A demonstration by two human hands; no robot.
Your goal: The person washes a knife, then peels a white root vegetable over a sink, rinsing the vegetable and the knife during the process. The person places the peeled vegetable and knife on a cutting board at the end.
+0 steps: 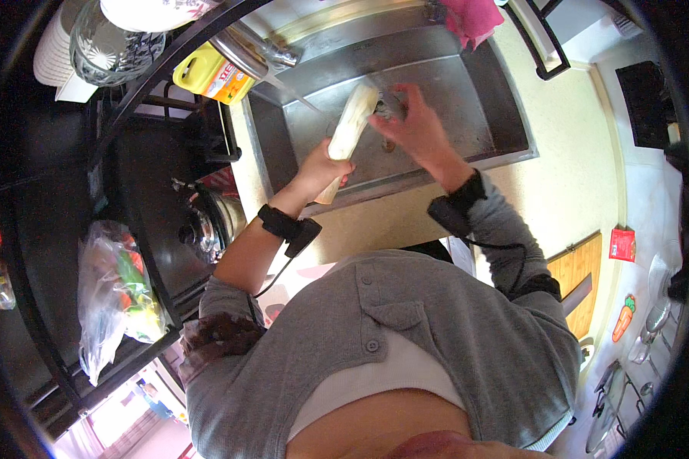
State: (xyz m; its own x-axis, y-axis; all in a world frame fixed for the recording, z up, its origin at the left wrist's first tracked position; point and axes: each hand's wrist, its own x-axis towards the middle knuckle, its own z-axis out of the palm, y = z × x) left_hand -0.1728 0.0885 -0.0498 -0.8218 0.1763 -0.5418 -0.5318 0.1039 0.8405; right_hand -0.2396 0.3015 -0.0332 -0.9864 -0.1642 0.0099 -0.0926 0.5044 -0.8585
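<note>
My left hand (320,172) is closed around the lower part of a long, pale, peeled-looking vegetable (350,123), which slants up and to the right over the sink. What kind of vegetable it is, I cannot tell. Just right of its upper end is my right hand (416,123), blurred, with thumb and fingers apart. A dark, shiny round shape (386,105) shows by those fingers, too blurred to name. Below lies the stainless steel sink (453,86). From the metal faucet (238,51) a thin stream of water (293,92) runs down left of the vegetable.
A yellow detergent jug (215,73) stands behind the faucet. Pink cloth (473,20) hangs over the sink's far right corner. Leftward, a black rack (138,109) holds a glass bowl (112,51) and a plastic bag of vegetables (123,292). A wooden cutting board (577,275) is at right.
</note>
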